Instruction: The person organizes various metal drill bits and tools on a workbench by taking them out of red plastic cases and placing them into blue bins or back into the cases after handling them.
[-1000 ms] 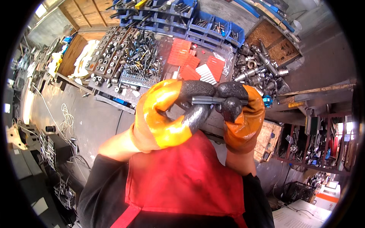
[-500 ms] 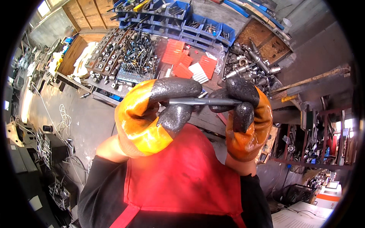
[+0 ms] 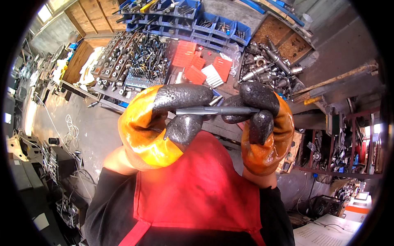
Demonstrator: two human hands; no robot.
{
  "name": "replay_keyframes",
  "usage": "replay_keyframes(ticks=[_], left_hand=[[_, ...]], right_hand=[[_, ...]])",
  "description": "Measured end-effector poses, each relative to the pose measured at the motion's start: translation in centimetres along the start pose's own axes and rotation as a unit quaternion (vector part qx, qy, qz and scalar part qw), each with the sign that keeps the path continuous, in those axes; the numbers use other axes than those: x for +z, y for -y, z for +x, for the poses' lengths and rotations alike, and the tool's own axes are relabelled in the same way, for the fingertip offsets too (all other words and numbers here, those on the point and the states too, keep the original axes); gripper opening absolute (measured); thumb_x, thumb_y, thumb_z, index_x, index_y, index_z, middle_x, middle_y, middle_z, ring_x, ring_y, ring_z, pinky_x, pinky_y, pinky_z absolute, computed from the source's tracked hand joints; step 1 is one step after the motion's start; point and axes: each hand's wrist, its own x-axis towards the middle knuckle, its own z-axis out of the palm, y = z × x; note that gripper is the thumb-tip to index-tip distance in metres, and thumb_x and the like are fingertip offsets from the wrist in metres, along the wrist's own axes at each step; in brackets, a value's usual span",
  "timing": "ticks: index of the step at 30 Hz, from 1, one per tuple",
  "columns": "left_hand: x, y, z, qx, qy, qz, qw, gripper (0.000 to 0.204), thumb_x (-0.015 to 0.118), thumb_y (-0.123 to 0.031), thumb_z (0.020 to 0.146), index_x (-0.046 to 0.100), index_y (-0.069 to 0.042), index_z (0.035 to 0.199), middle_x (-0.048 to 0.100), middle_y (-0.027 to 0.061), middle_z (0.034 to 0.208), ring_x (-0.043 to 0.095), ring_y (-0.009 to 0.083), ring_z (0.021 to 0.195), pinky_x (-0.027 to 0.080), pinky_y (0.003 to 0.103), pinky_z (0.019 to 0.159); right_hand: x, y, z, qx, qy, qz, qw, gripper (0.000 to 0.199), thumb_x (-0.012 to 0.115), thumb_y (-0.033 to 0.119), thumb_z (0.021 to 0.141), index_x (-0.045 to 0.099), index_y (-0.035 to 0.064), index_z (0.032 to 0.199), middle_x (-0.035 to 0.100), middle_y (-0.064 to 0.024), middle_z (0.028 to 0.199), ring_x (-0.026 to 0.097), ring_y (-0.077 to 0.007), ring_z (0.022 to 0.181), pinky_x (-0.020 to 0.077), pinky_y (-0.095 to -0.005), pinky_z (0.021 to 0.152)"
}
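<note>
A slim dark grey drill bit (image 3: 216,110) lies level between my two hands in front of my chest. Its left part looks grooved, while the right part is a smooth shank. My left hand (image 3: 160,125), in an orange glove with black fingers, pinches the grooved end between thumb and forefinger. At the shank end, my right hand (image 3: 266,127), gloved the same way, grips with thumb and bent fingers. The gloves hide part of the shank's tip.
Beyond my hands, a bench carries a rack of upright cutting bits (image 3: 150,59), red plastic cases (image 3: 184,53) and blue bins (image 3: 205,22). Metal tool holders (image 3: 271,61) fill a tray at the right. A coiled cable (image 3: 70,128) lies on the floor at left.
Both hands have shifted slightly left, the left one more, so a bit more of the drill bit's left part shows. The view has moved a little; both grips hold.
</note>
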Motion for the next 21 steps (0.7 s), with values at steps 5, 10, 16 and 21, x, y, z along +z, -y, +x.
replay_keyframes(ticks=[5,10,16,21], left_hand=[[0.2,0.8,-0.2,0.025,-0.030,-0.017,0.999,0.026,0.067,-0.002,0.086,0.066,0.007,0.111,0.070,0.0159,0.096,0.070,0.0223,0.082,0.056,0.031,0.072],[0.1,2.8,-0.3,0.132,0.002,0.151,0.980,0.029,0.065,-0.007,0.091,0.059,0.000,0.118,0.067,0.0146,0.094,0.067,0.0224,0.075,0.054,0.033,0.067],[-0.4,4.9,-0.8,0.241,0.023,0.305,0.921,0.043,0.069,0.002,0.074,0.062,0.003,0.117,0.068,0.0114,0.084,0.067,0.0288,0.069,0.053,0.038,0.064],[-1.7,2.6,0.7,-0.017,-0.093,0.034,0.995,0.031,0.062,-0.006,0.087,0.065,0.004,0.116,0.066,0.0105,0.088,0.066,0.0153,0.075,0.054,0.027,0.069]], right_hand=[[0.3,-0.9,-0.2,0.024,-0.001,0.065,0.998,0.033,0.059,0.014,0.099,0.058,-0.0021,0.128,0.063,-0.0153,0.121,0.067,-0.0227,0.102,0.0545,-0.0325,0.087],[1.7,-2.4,0.5,0.056,0.064,0.067,0.994,0.033,0.056,0.014,0.099,0.055,-0.0036,0.127,0.060,-0.0151,0.127,0.059,-0.0224,0.116,0.0466,-0.0359,0.099],[2.5,-2.4,0.6,0.209,0.029,0.200,0.957,0.035,0.055,0.022,0.098,0.057,-0.0044,0.120,0.062,-0.0177,0.124,0.063,-0.0216,0.104,0.0485,-0.0335,0.093],[0.6,-1.5,1.4,0.227,0.053,0.183,0.955,0.027,0.047,0.005,0.095,0.055,-0.0041,0.120,0.067,-0.0108,0.098,0.066,-0.0182,0.087,0.0516,-0.0300,0.079]])
